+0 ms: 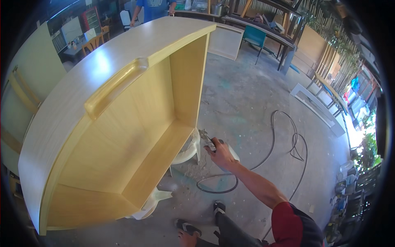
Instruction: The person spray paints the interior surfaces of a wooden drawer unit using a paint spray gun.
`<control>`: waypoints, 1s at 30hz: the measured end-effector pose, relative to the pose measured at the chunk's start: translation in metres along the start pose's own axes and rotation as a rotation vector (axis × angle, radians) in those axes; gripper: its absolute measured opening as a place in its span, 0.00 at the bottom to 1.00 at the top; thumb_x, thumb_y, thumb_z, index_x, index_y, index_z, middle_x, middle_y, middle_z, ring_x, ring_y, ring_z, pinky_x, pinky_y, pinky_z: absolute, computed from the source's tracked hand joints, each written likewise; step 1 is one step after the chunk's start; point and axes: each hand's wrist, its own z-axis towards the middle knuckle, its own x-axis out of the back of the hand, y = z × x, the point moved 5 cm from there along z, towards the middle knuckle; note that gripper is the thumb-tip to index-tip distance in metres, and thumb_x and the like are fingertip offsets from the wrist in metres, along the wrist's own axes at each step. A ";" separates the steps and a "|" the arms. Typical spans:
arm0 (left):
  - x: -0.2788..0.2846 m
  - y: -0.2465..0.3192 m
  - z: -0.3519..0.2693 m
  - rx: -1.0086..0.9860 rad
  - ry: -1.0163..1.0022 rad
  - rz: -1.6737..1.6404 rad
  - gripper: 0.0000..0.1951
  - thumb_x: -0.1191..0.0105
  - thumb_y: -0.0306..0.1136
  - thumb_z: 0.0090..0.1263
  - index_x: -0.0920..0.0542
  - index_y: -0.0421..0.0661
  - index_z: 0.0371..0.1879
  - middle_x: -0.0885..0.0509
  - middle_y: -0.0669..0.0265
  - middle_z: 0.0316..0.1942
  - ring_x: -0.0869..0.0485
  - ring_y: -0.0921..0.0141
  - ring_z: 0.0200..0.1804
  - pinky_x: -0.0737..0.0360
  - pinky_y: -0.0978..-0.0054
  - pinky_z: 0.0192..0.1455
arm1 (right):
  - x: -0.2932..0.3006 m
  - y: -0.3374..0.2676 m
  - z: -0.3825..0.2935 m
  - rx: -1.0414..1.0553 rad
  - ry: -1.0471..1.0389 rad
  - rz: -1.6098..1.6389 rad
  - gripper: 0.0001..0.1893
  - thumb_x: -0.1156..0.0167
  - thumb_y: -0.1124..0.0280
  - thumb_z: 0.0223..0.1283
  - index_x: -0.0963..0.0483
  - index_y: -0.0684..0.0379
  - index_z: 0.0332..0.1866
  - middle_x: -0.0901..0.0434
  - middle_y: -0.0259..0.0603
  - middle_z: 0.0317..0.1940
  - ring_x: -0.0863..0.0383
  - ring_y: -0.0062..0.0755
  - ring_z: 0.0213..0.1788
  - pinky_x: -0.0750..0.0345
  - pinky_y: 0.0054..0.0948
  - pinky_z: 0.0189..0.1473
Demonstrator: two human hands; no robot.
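My right hand [221, 154] grips a metal spray gun [209, 142], its nozzle end pointing at the lower far corner of a pale wooden cabinet [145, 129]. A white cup [232, 153] shows partly behind that hand. The cabinet has an open compartment, a curved light top [117, 55] and a glossy recessed pull [117, 86] along its edge. White plastic supports [189, 152] stand under it. My left hand [187, 238] is low at the picture's bottom edge, beside my leg and cut off; its grip is unclear.
A grey hose [273, 145] lies looped on the concrete floor [243, 92]. Behind the cabinet stands a person in a blue shirt [154, 10]. A teal chair [254, 35] is at the back, a white frame [318, 109] at right, and several containers [342, 185] line the right edge.
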 end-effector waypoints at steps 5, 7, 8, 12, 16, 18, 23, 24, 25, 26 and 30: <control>-0.003 0.001 -0.006 0.074 -0.091 0.205 0.43 0.47 0.57 0.61 0.40 0.29 0.63 0.31 0.40 0.59 0.29 0.47 0.59 0.30 0.56 0.60 | 0.095 -0.057 -0.020 0.098 0.133 0.115 0.17 0.38 0.66 0.58 0.34 0.62 0.46 0.21 0.56 0.28 0.20 0.57 0.34 0.27 0.45 0.32; 0.003 0.007 -0.012 0.061 -0.063 0.091 0.43 0.47 0.56 0.62 0.40 0.29 0.63 0.31 0.40 0.59 0.30 0.47 0.59 0.30 0.56 0.60 | 0.133 -0.081 -0.028 0.170 0.230 0.108 0.17 0.38 0.67 0.58 0.34 0.62 0.46 0.21 0.55 0.30 0.20 0.56 0.34 0.26 0.43 0.31; 0.006 0.010 -0.014 0.055 -0.051 0.034 0.43 0.47 0.56 0.62 0.40 0.28 0.63 0.31 0.39 0.59 0.30 0.47 0.59 0.30 0.56 0.61 | 0.151 -0.092 -0.032 0.211 0.298 0.116 0.17 0.37 0.68 0.58 0.35 0.62 0.46 0.21 0.53 0.31 0.19 0.54 0.34 0.25 0.42 0.31; 0.008 0.016 -0.014 0.046 -0.056 -0.081 0.42 0.48 0.55 0.63 0.40 0.28 0.62 0.32 0.37 0.59 0.31 0.46 0.60 0.31 0.55 0.61 | 0.185 -0.114 -0.043 0.272 0.384 0.119 0.17 0.37 0.69 0.57 0.35 0.61 0.46 0.20 0.50 0.33 0.19 0.54 0.35 0.24 0.40 0.33; -0.011 0.000 -0.007 0.119 -0.047 0.016 0.44 0.47 0.57 0.60 0.41 0.29 0.62 0.32 0.39 0.58 0.30 0.47 0.59 0.30 0.56 0.59 | 0.165 -0.098 -0.046 0.259 0.306 0.109 0.17 0.37 0.69 0.57 0.35 0.61 0.47 0.20 0.50 0.33 0.18 0.53 0.35 0.24 0.41 0.33; -0.021 -0.012 -0.007 0.187 -0.010 0.118 0.46 0.45 0.60 0.56 0.41 0.30 0.62 0.32 0.43 0.57 0.29 0.49 0.58 0.27 0.57 0.57 | 0.139 -0.074 -0.039 0.171 0.239 0.091 0.16 0.38 0.68 0.58 0.35 0.60 0.46 0.21 0.52 0.31 0.19 0.56 0.35 0.25 0.42 0.33; -0.033 -0.025 -0.014 0.247 -0.001 0.167 0.48 0.45 0.60 0.56 0.43 0.29 0.62 0.31 0.44 0.55 0.26 0.49 0.54 0.25 0.58 0.53 | 0.057 -0.006 -0.028 0.049 0.107 0.132 0.13 0.40 0.66 0.59 0.32 0.61 0.44 0.21 0.54 0.29 0.21 0.59 0.34 0.26 0.43 0.34; -0.031 -0.023 -0.014 0.225 0.028 0.167 0.47 0.46 0.59 0.56 0.42 0.28 0.62 0.30 0.43 0.54 0.25 0.49 0.53 0.24 0.59 0.52 | 0.039 0.008 -0.030 -0.005 0.023 0.102 0.14 0.41 0.65 0.60 0.33 0.63 0.43 0.22 0.56 0.29 0.23 0.61 0.33 0.28 0.46 0.33; -0.029 -0.020 -0.014 0.216 0.063 0.173 0.46 0.46 0.59 0.57 0.42 0.28 0.62 0.30 0.42 0.54 0.24 0.48 0.51 0.24 0.59 0.52 | 0.027 0.015 -0.030 0.049 0.045 0.110 0.14 0.41 0.65 0.60 0.33 0.63 0.43 0.22 0.56 0.29 0.23 0.61 0.33 0.28 0.46 0.33; -0.029 -0.017 -0.014 0.211 0.059 0.165 0.46 0.46 0.59 0.57 0.42 0.28 0.62 0.30 0.42 0.54 0.24 0.48 0.51 0.24 0.59 0.52 | 0.014 0.024 -0.031 0.018 0.006 0.088 0.14 0.41 0.65 0.60 0.33 0.63 0.43 0.22 0.56 0.29 0.22 0.60 0.32 0.28 0.46 0.32; -0.022 -0.007 -0.019 0.186 0.143 0.187 0.42 0.48 0.58 0.59 0.38 0.28 0.58 0.27 0.42 0.49 0.22 0.49 0.48 0.23 0.59 0.49 | -0.006 0.034 -0.037 0.018 -0.054 0.089 0.14 0.40 0.65 0.60 0.30 0.65 0.42 0.22 0.57 0.26 0.21 0.59 0.29 0.28 0.46 0.31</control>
